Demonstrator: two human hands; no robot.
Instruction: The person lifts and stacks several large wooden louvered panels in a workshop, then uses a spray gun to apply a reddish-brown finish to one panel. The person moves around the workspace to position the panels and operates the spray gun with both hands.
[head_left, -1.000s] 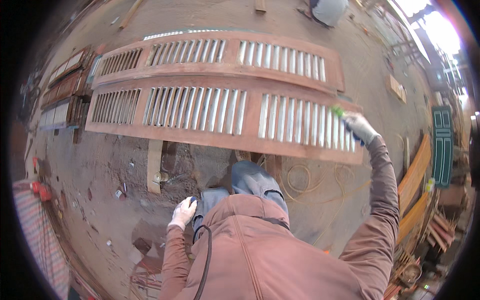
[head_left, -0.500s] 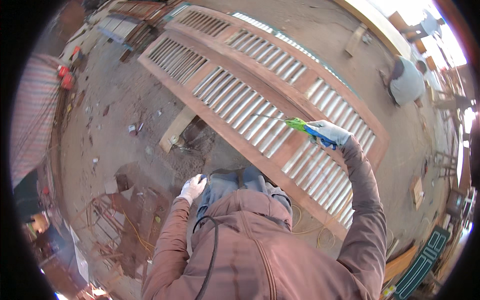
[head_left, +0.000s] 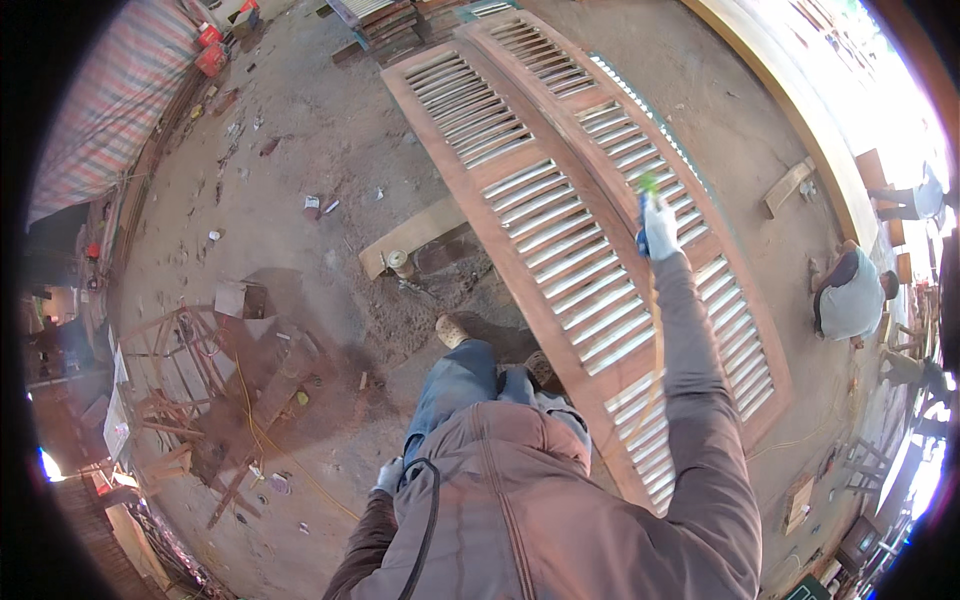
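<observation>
In my gloved right hand (head_left: 661, 232), stretched out over the louvred shutters, I grip a green air blow gun (head_left: 648, 184), smeared by motion. A thin yellow hose (head_left: 656, 345) hangs below that hand along the slats. Beneath it lie two long reddish-brown shutter panels with pale slats: the near panel (head_left: 478, 190) and the far panel (head_left: 755, 318), side by side. My gloved left hand (head_left: 389, 474) hangs low beside my thigh, its fingers mostly hidden.
A plank (head_left: 425, 232) sticks out from under the near panel. Left of me stands a heap of broken wooden frames (head_left: 180, 385), with a yellow cord (head_left: 247, 400). At the right a person (head_left: 850, 295) crouches by a long beam (head_left: 815, 110). Striped sheeting (head_left: 120, 95) hangs far left.
My right hand has swung with the blow gun, farther out over the panels. My left hand has dropped back to my side. The view has turned and a leg has stepped forward.
</observation>
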